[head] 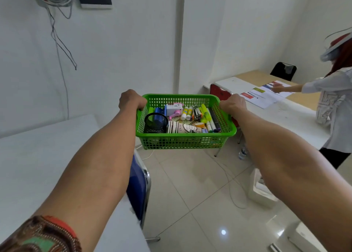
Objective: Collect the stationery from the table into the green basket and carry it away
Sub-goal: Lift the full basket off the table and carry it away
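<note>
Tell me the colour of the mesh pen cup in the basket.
Black; the mesh pen cup sits at the left end of the green basket. Head view.

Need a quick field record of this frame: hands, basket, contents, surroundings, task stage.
left hand: grips the basket's left rim
right hand: grips the basket's right rim
green basket: held in the air above the tiled floor, roughly level
contents: black mesh pen cup on its side, paper cups lying down, glue sticks, yellow highlighter
nearby: white table at left, blue chair beside it
other person: at the far table, reaching over papers
stage: stationery loaded, basket off the table
</note>
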Demonstrator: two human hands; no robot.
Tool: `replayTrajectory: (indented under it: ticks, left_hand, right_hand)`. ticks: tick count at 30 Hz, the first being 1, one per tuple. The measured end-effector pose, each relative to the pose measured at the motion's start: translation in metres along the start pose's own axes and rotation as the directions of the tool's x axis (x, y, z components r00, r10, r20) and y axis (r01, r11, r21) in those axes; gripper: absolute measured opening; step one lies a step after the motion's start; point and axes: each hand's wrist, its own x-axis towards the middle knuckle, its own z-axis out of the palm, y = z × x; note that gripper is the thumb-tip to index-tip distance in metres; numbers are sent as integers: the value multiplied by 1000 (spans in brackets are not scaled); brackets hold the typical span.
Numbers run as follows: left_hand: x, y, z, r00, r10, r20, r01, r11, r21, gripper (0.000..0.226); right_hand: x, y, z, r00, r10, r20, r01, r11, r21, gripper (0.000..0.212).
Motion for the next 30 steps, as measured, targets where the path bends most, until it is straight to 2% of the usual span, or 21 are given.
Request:
replayTrajectory:
  ticks: [6, 11, 15, 21, 25, 30]
  left_hand:
    - [64, 42, 28, 999, -28, -17, 28, 999, -23, 19]
    - [104, 71, 50, 998, -52, -32, 51, 998, -30, 21]
    - [133, 85, 67, 996, -87, -19, 86, 996, -26, 21]
    - [197, 109, 107, 987, -159, -22, 159, 987, -9, 17]
    - [248, 124, 142, 975, -217, -44, 216, 976, -11, 20]
    - [316, 147, 186, 948, -314, -58, 314, 949, -3, 19]
  right_hand:
    - [87, -8, 14, 1000, -4, 17, 4, 1000, 10, 41]
    - [148, -17, 24, 999, -30, 38, 31, 999, -16, 24]
    - [195, -25, 34, 996, -47, 73, 50, 998, -30, 20]
    - [294, -32, 72, 988, -51, 148, 59, 997, -51, 30]
    - [371, -39, 106, 972, -115, 206, 126, 991, -44, 40]
    - [463, -51, 142, 928, -217, 303, 259, 960, -105, 22]
